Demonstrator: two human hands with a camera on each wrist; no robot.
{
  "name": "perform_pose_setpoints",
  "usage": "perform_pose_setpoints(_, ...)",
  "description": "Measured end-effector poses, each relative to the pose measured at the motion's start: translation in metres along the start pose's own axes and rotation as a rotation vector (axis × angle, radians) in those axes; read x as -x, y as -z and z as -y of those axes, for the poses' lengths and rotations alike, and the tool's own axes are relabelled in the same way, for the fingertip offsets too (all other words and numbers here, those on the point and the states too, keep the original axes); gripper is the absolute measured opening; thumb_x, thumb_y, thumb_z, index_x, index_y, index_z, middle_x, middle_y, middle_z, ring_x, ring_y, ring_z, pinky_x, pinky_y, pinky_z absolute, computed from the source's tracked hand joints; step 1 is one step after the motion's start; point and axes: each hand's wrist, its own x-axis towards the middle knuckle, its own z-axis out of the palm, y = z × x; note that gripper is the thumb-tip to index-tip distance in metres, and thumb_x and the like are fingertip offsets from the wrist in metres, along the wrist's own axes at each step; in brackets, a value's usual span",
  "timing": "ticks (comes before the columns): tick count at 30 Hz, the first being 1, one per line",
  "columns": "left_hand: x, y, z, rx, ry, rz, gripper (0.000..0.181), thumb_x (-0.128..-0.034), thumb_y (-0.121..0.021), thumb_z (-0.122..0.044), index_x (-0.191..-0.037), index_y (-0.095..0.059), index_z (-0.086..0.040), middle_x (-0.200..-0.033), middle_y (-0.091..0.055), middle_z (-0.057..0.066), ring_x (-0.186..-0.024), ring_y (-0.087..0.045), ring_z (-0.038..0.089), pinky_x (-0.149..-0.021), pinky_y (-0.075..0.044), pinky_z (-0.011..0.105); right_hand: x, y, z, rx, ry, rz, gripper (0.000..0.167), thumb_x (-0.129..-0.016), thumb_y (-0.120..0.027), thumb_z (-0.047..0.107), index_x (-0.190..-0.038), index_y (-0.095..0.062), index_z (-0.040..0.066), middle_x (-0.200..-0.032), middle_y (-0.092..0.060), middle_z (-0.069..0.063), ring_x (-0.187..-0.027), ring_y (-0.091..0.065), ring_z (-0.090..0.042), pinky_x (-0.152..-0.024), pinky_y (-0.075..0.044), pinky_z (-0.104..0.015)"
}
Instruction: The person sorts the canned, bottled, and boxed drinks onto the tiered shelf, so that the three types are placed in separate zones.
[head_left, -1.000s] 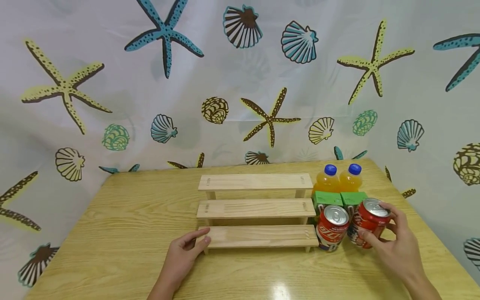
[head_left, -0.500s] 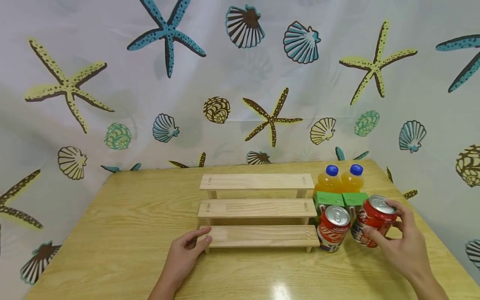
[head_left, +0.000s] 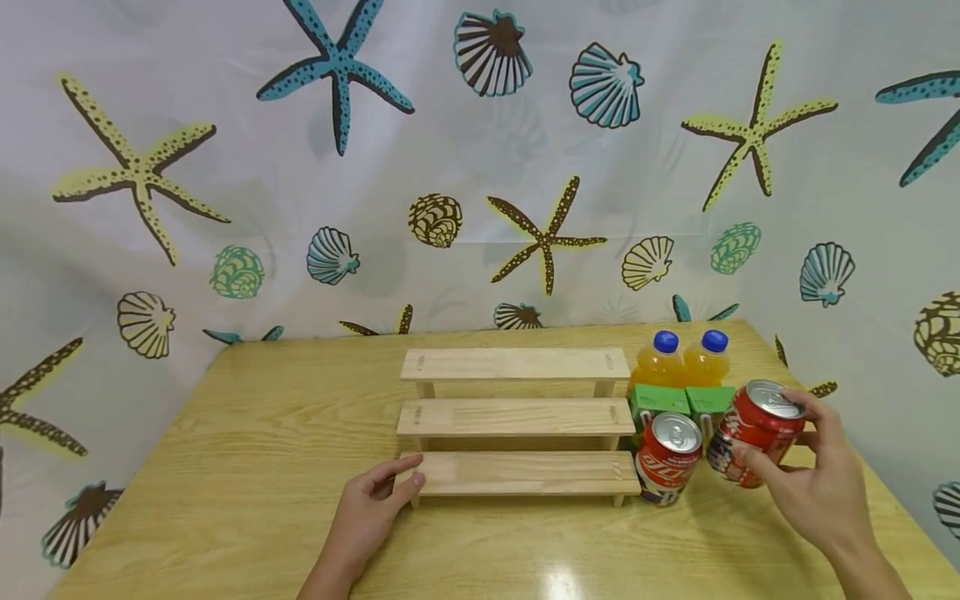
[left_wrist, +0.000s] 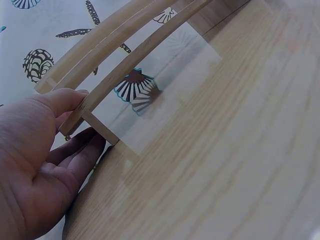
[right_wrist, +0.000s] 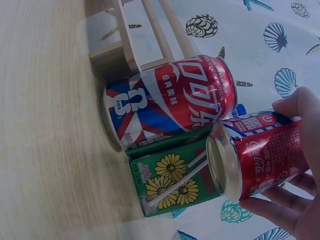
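Observation:
My right hand point(head_left: 821, 483) grips a red Coca-Cola can point(head_left: 761, 429), tilted and lifted off the table; its bare metal bottom shows in the right wrist view. A second soda can point(head_left: 666, 467) stands upright beside the right end of a three-step wooden display rack point(head_left: 517, 472). My left hand point(head_left: 365, 510) holds the left end of the rack's lowest step. In the left wrist view the thumb lies over that plank point(left_wrist: 127, 65), with the fingers curled below by the leg. Behind the cans stand two green drink cartons point(head_left: 660, 400), one with a straw in the right wrist view.
Two orange juice bottles point(head_left: 658, 364) with blue caps stand behind the cartons, right of the rack's top step. The wood-grain table point(head_left: 247, 467) extends left and in front of the rack. A shell-and-starfish curtain point(head_left: 450, 150) hangs behind and along the sides.
My right hand has raised the can and drawn it rightward, away from the standing can. The left hand stays at the rack's end. The head view has shifted slightly.

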Motion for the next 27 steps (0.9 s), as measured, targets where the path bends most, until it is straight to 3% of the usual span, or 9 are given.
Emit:
perform_pose_setpoints(9,-0.001,0.000,0.000,0.008,0.007,0.010,0.050,-0.0870,-0.076,-0.044,-0.129,-0.069,-0.018,-0.142,-0.060,0.001,-0.143,-0.044,0.022,-0.114,-0.043,0.039,-0.005,0.004,0.008,-0.022,0.020,-0.024,0.085,-0.077,-0.085,0.005,-0.148,-0.040,0.016,-0.119,-0.048,0.011,-0.084,-0.050,0.010,-0.061,-0.047,-0.008)
perform_pose_setpoints(17,-0.003,-0.001,0.001,0.012,0.014,0.010,0.050,-0.0865,-0.076,-0.044,-0.129,-0.069,-0.018,-0.142,-0.060,0.001,-0.144,-0.042,0.021,-0.114,-0.043,0.037,-0.010,0.009,0.014,-0.012,0.021,-0.028,0.083,-0.079,-0.084,0.007,-0.148,-0.039,0.016,-0.119,-0.051,0.000,-0.082,-0.049,0.010,-0.058,-0.047,-0.009)
perform_pose_setpoints(21,-0.005,-0.003,0.000,0.024,0.014,0.010,0.049,-0.0863,-0.077,-0.042,-0.128,-0.069,-0.017,-0.141,-0.060,0.001,-0.144,-0.043,0.020,-0.114,-0.044,0.036,-0.012,0.011,0.017,-0.012,0.001,-0.031,0.082,-0.080,-0.084,0.010,-0.148,-0.039,0.017,-0.118,-0.048,0.003,-0.083,-0.049,0.010,-0.056,-0.046,-0.013)
perform_pose_setpoints(27,-0.003,-0.002,0.000,-0.005,0.010,-0.005,0.050,-0.0873,-0.076,-0.042,-0.129,-0.069,-0.017,-0.142,-0.060,0.003,-0.146,-0.040,0.022,-0.118,-0.036,0.040,-0.016,0.011,0.022,-0.025,-0.012,-0.045,0.082,-0.079,-0.085,0.011,-0.148,-0.041,0.017,-0.114,-0.046,0.007,-0.084,-0.050,0.009,-0.057,-0.043,-0.015)
